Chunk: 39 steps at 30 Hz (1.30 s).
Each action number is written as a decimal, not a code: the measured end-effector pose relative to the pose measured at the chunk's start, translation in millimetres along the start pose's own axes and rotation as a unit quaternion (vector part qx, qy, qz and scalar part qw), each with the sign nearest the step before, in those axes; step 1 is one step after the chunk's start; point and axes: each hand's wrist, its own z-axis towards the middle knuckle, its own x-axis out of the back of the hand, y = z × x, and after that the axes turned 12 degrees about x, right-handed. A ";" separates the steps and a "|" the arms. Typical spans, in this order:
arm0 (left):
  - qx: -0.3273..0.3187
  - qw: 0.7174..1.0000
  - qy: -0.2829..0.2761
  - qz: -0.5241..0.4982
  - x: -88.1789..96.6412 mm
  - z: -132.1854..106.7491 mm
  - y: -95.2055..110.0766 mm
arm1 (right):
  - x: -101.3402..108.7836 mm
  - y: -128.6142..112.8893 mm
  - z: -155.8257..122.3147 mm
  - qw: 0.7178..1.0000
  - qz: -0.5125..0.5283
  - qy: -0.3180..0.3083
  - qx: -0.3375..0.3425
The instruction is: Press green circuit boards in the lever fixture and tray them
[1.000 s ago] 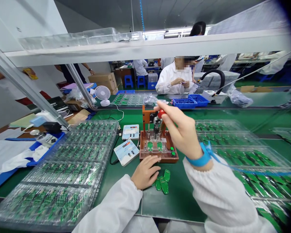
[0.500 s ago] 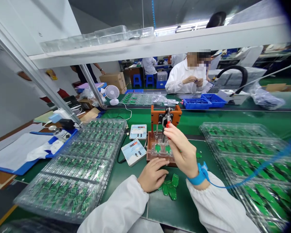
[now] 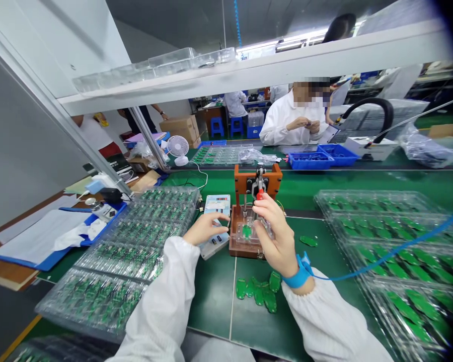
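The press stood near the middle of the desk, its orange frame upright on a brown base. A green board lay in the clear fixture on that base; the part to its right was hidden by the right hand. The fingertips of that hand were at the red handle, with the thumb well apart from them on the near side; whether the fingers were closed around the handle, I could not tell. A blue strap circled the right wrist.

The left hand was empty, thumb and fingers wide apart, just left of the press. It partly covered the near meter; the far meter lay just beyond it, showing red digits.

Several loose boards lay in a small heap on the near side of the press, and a single board lay to its right. At the far right stood a clear tray with rows of boards, and on the left a stack of trays, also filled with boards. Beyond the press, on the far side, were a white fan, blue bins and a seated person in white.
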 end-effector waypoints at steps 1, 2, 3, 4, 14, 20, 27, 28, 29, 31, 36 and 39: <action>0.041 0.995 0.010 0.085 6.0 11.6 -7.1 | 0.0 -0.4 0.3 1.000 0.000 0.001 -0.001; 0.077 0.987 0.008 0.144 9.8 22.2 -13.5 | 0.2 -0.8 0.7 1.000 0.001 0.001 -0.001; 0.108 0.973 -0.005 0.202 11.8 31.2 -18.6 | 0.5 -1.2 1.0 1.000 0.002 0.002 -0.002; 0.131 0.960 -0.026 0.246 12.5 38.5 -22.1 | 0.9 -1.6 1.5 1.000 0.003 0.001 -0.003; 0.141 0.911 -0.140 0.360 13.5 54.8 -17.0 | 2.8 -4.8 3.2 1.000 0.017 -0.003 -0.016; 0.145 0.909 -0.150 0.361 12.1 55.1 -18.6 | -0.1 -4.2 2.0 1.000 0.014 0.006 -0.014; 0.173 0.911 -0.137 0.349 26.8 47.5 -29.7 | 0.6 -4.6 1.9 1.000 0.006 -0.001 -0.017; 0.173 0.910 -0.138 0.350 28.0 47.0 -31.4 | 0.7 -4.8 1.8 1.000 0.006 -0.002 -0.019; 0.171 0.911 -0.138 0.350 28.6 46.9 -33.0 | 0.7 -5.0 1.8 1.000 0.006 -0.001 -0.020; 0.167 0.912 -0.137 0.350 27.8 47.5 -35.7 | 0.5 -5.4 1.8 1.000 0.005 0.003 -0.022; 0.160 0.915 -0.132 0.346 22.9 51.7 -40.6 | 0.7 -5.2 1.6 1.000 0.002 -0.002 -0.020; 0.165 0.915 -0.130 0.343 21.8 54.5 -42.6 | 1.3 -4.8 1.2 1.000 0.003 -0.003 -0.019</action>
